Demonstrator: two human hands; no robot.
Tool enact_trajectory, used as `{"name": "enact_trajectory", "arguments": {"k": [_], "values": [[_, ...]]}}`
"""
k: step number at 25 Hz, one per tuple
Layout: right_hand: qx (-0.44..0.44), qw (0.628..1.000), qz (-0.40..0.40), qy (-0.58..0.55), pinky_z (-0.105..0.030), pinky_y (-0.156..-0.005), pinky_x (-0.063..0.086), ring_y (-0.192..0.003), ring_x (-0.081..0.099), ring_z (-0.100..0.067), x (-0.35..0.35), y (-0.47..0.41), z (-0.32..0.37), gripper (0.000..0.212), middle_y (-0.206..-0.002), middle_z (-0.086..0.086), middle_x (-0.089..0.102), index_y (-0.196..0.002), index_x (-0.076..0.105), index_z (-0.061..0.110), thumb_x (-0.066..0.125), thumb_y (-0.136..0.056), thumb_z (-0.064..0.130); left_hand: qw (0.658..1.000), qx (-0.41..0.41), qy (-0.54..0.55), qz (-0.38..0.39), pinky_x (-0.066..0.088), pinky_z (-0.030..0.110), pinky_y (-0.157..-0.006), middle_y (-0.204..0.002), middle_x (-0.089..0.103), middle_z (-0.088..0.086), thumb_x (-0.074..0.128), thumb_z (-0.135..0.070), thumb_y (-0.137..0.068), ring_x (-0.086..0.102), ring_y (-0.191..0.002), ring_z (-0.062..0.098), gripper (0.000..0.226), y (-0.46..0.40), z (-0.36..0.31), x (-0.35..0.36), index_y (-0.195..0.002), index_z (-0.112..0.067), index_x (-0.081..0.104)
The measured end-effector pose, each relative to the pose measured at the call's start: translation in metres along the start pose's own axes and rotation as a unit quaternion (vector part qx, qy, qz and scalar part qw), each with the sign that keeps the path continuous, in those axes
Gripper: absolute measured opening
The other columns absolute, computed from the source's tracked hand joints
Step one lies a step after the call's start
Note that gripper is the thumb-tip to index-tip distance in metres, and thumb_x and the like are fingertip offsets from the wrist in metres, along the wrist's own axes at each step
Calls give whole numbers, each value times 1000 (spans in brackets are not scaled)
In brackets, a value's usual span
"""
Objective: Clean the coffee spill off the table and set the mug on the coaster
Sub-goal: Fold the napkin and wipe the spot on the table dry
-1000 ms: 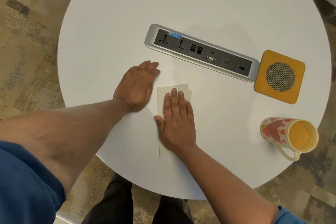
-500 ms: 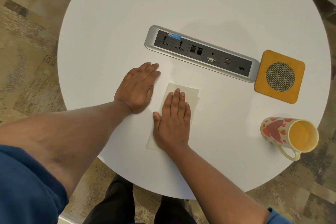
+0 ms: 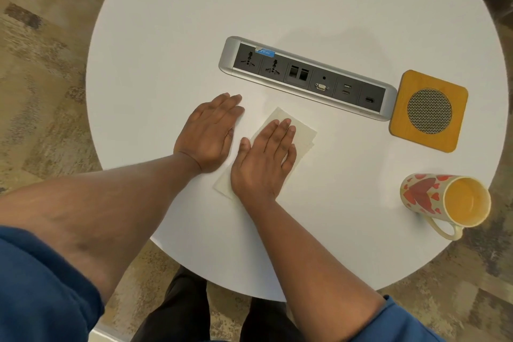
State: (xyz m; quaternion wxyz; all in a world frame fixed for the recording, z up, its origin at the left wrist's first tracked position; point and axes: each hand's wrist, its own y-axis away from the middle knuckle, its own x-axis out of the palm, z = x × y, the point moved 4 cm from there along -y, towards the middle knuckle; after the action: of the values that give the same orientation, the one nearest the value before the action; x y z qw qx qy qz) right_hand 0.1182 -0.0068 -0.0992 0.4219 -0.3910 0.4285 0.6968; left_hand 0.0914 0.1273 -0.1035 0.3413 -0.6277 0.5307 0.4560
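Note:
A folded pale paper napkin (image 3: 303, 133) lies slanted on the round white table (image 3: 277, 3). My right hand (image 3: 263, 164) presses flat on it, palm down, covering most of it. Just to the left, my left hand (image 3: 211, 133) rests flat on the bare tabletop, fingers together, holding nothing. A cream mug with red hearts (image 3: 427, 196) stands near the table's right edge, its yellow inside empty and its handle toward me. Beyond the mug sits a square yellow coaster (image 3: 402, 126) with a round mesh centre. No coffee stain shows on the table around the napkin.
A silver power and data socket bar (image 3: 305, 75) runs slantwise across the table's middle, its right end touching the coaster. My legs are under the near edge. Patterned carpet surrounds the table.
My right hand has swept the napkin, turning it clockwise from upright to slanted and shifting it a little to the right. My left hand and the mug have stayed put.

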Motion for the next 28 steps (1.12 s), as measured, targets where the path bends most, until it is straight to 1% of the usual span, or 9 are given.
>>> {"name": "enact_trajectory", "arguments": {"k": [4, 7, 9, 12, 16, 20, 24, 26, 28], "values": [[-100, 992, 67, -45, -45, -121, 0, -152, -15, -22, -16, -9, -22, 91, -167, -12, -7, -157, 4, 8, 41, -86, 52, 1000, 4, -1, -9, 30, 45, -119, -160, 44, 10, 44, -15, -97, 39, -149, 33, 50, 0, -1, -2, -145, -8, 52], [-233, 961, 121, 85, -43, -121, -7, -151, -22, -25, -22, -12, -47, 115, -166, -13, -15, -157, -5, 11, 41, -77, 79, 1000, 4, -3, -9, 29, 45, -120, -160, 44, 10, 45, -15, -98, 38, -150, 33, 49, 0, -1, -1, -147, -9, 51], [-267, 947, 124, 131, -45, -122, -7, -151, -22, -27, -19, -12, -55, 116, -166, -15, -15, -157, -5, 9, 33, -80, 87, 1000, 4, -4, -10, 29, 45, -121, -161, 44, 10, 44, -15, -98, 38, -150, 32, 49, 1, -1, -1, -147, -9, 51], [-270, 951, 88, 126, -47, -123, 1, -153, -12, -29, -14, -10, -53, 92, -167, -16, -5, -158, 4, 6, 24, -95, 71, 1000, 5, -5, -9, 30, 46, -120, -161, 44, 9, 43, -15, -98, 38, -150, 32, 49, 0, -1, -1, -146, -9, 51], [-301, 945, 67, 106, -45, -122, 10, -154, 3, -29, -6, 9, -40, 67, -167, -15, 9, -157, 16, 8, 29, -103, 46, 1000, 5, -8, -5, 29, 44, -120, -161, 43, 9, 43, -16, -97, 38, -150, 32, 50, -1, -1, -2, -146, -10, 51], [-365, 924, 85, 74, -43, -119, 22, -152, 18, -29, -6, 41, -35, 57, -164, -12, 24, -154, 29, 10, 31, -98, 22, 1000, 8, -7, -7, 28, 42, -119, -160, 44, 9, 42, -16, -97, 38, -149, 32, 49, 0, -1, -1, -145, -9, 52], [-441, 889, 119, 17, -38, -109, 40, -139, 46, -26, -23, 56, -44, 54, -149, -6, 51, -137, 60, 14, 36, -89, 8, 1000, 2, -4, -4, 28, 43, -119, -160, 45, 9, 41, -16, -97, 38, -149, 32, 49, -2, -1, 0, -145, -10, 51], [-411, 900, 128, -73, -37, -100, 50, -127, 60, -22, -38, 51, -50, 42, -134, -2, 65, -122, 71, 17, 51, -88, 4, 1000, -1, -4, 0, 28, 44, -119, -160, 45, 9, 41, -16, -97, 38, -149, 32, 49, -2, -1, 0, -145, -11, 51], [-266, 915, 172, -250, -33, -94, 53, -112, 67, -15, -53, 34, -57, 33, -119, 2, 73, -112, 74, 20, 55, -89, 6, 1000, -4, -6, 2, 28, 43, -119, -160, 44, 8, 40, -16, -97, 37, -150, 32, 49, -2, 0, 1, -145, -11, 51]]}}
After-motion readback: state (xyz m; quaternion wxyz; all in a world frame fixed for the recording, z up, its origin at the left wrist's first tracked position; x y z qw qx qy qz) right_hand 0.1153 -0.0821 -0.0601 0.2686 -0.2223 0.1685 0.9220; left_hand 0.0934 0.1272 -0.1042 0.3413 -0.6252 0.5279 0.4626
